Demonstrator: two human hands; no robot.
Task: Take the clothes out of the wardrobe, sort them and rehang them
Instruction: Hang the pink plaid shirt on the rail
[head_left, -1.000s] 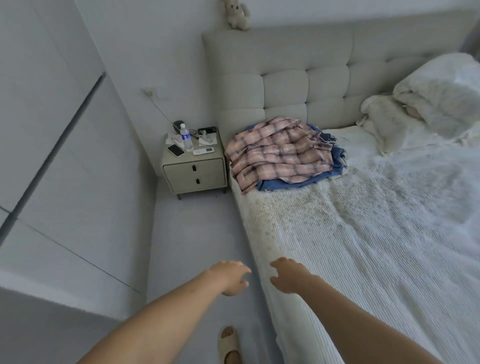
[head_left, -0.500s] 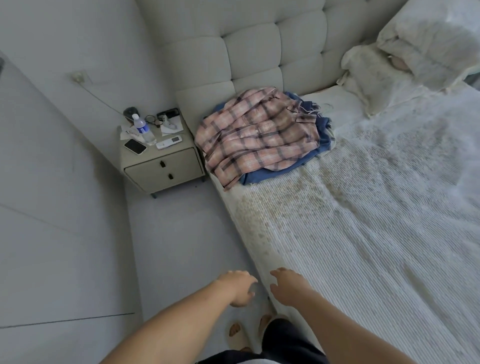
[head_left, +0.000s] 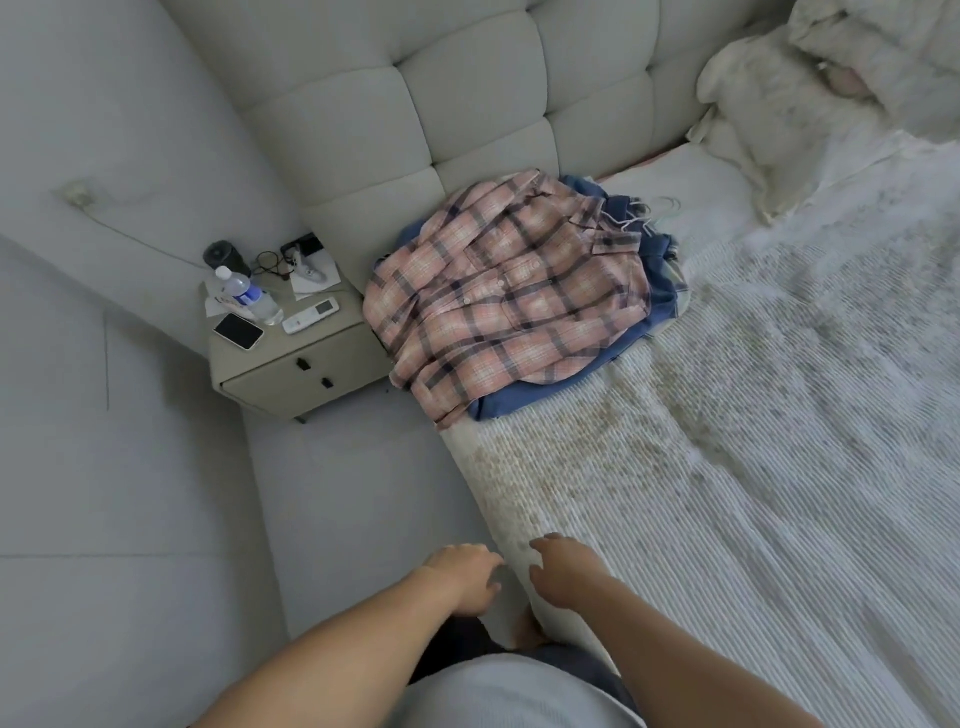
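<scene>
A pink plaid shirt (head_left: 509, 291) lies on top of a pile on the bed's near-left corner by the headboard. Blue garments (head_left: 660, 306) lie under it, and thin white hangers (head_left: 649, 213) stick out at the pile's far side. My left hand (head_left: 462, 577) hangs over the floor beside the bed edge, fingers loosely curled and holding nothing. My right hand (head_left: 563, 571) hovers over the bed's edge, fingers relaxed and empty. Both hands are well short of the pile.
The bed (head_left: 753, 493) with a white ribbed cover fills the right. A padded headboard (head_left: 467, 104) stands behind it. A bedside table (head_left: 291, 364) carries a water bottle (head_left: 247, 296), a phone (head_left: 238, 331) and a remote (head_left: 310, 315). Pillows (head_left: 810, 104) lie at the far right.
The view has moved forward and tilted down, so the clothes pile and the bedside table look closer. My two hands stay low in front, still empty.
</scene>
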